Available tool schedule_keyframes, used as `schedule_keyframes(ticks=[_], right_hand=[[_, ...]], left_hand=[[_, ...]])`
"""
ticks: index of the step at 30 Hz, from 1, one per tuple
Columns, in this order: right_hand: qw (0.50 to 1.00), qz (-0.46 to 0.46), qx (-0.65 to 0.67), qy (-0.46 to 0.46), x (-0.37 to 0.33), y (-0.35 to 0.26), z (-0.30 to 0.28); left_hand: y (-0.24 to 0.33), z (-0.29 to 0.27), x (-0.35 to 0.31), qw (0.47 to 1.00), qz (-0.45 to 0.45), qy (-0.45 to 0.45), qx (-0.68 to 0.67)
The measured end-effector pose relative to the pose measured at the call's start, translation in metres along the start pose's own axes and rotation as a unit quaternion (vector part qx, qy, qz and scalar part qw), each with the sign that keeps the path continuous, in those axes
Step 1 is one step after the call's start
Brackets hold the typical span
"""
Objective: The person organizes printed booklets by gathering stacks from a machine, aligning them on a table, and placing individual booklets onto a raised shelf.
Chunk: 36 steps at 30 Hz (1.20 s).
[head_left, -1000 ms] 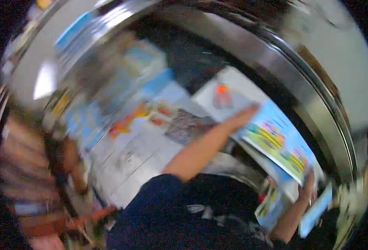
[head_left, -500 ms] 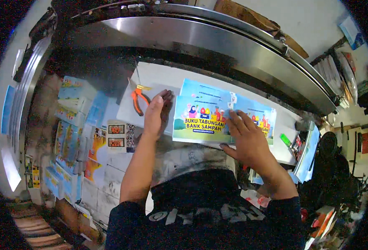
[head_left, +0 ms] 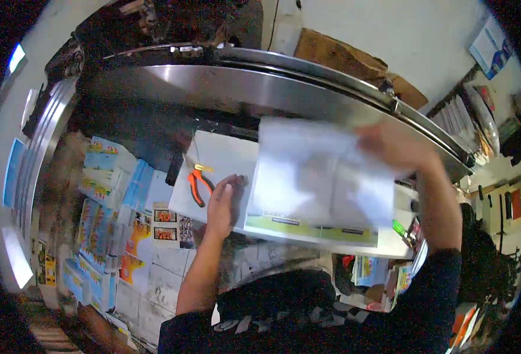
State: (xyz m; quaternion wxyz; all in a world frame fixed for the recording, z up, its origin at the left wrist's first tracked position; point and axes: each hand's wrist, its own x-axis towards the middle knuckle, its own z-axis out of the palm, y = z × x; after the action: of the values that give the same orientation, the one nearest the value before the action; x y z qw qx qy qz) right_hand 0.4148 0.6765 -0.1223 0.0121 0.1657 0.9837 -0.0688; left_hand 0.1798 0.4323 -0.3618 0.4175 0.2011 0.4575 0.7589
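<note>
Head view, white sheet: the pale blank sheet (head_left: pixel 290 171) lies over printed sheets (head_left: pixel 325 234), whose coloured lower margin shows beneath it; its lower right edge is blurred.
Left hand: the left hand (head_left: pixel 220 206), fingers extended and close together, stands empty just beside the sheet's left edge; whether the fingertips touch it cannot be told.
Right hand: the right hand (head_left: pixel 393 144), blurred, overlaps the sheet's upper right corner; finger opening and any grip on the paper cannot be told.
Misalignment risk: the sheet could skew over the printed ones if the right hand pulls at one corner while the left edge lacks support.
Crease risk: a quick sweep across thin paper could fold that corner.
Pliers: the orange-handled pliers (head_left: pixel 194 187) lie on the white board (head_left: pixel 231 152), near the left hand; an outward shift of that hand could knock them.
Green object: the small green object (head_left: pixel 398 228) lies near the sheet's lower right corner; a sideways slide of the paper could catch on it.
</note>
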Motion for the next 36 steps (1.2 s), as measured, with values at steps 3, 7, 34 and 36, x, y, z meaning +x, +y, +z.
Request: schedule_keyframes(ticks=[3,7,34,36], right_hand=[[0.964,0.163,-0.089,0.188,0.069,0.028,-0.057],[0.876,0.059,-0.285,0.385,0.128,0.066,-0.001],[0.996,0.058,-0.031,-0.06,-0.07,-0.105,0.11],[0.994,0.073,-0.017,-0.077,-0.067,-0.102,0.108]], left_hand=[[0.007,0.003,-0.002,0.997,0.008,0.0,0.076],[0.002,0.004,-0.001,1.0,0.013,-0.002,0.02],[0.006,-0.005,-0.003,0.996,0.01,-0.042,0.084],[0.002,-0.008,-0.002,0.997,0.001,-0.042,0.06]])
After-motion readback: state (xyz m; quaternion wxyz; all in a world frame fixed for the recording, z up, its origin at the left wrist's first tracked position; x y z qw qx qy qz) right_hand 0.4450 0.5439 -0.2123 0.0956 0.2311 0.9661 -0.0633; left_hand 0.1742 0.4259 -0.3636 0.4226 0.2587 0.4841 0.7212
